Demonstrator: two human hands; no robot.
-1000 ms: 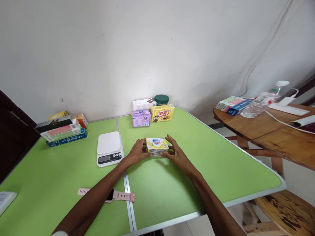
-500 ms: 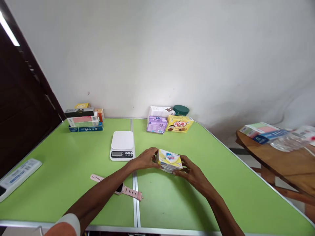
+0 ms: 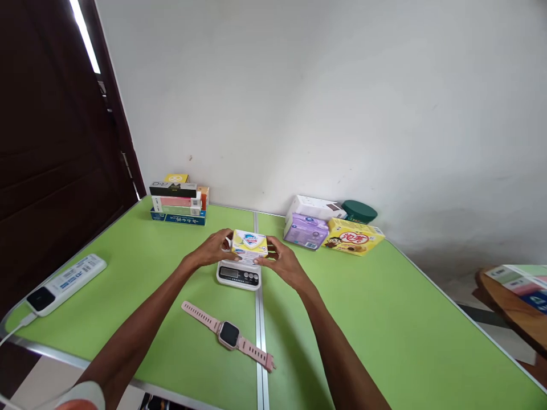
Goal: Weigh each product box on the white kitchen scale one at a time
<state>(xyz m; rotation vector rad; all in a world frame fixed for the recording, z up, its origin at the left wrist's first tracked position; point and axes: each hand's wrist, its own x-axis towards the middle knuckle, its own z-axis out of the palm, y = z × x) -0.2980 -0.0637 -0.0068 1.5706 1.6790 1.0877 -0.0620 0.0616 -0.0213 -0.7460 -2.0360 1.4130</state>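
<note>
Between my two hands is a yellow and white soap box (image 3: 250, 244), gripped at its ends. My left hand (image 3: 216, 249) has its fingers on the box's left end; my right hand (image 3: 282, 261) holds the right end. The box is over the weighing plate of a white kitchen scale (image 3: 239, 275) and hides most of that plate; whether it touches cannot be told. The scale's dark display and round buttons face me. Nearer to me, a pink-strapped smartwatch (image 3: 229, 335) lies stretched out on the table.
Stacked small boxes (image 3: 178, 204) stand at the back left by the wall. A purple pack (image 3: 306, 230), a yellow snack box (image 3: 354, 237), a white box (image 3: 320, 207) and a green-lidded container (image 3: 359, 211) cluster at the back right. A white device (image 3: 66, 285) with a cable lies at left.
Both hands have carried the soap box left and away from me, from the green tabletop to over the scale. The view has turned left, and the watch is now uncovered.
</note>
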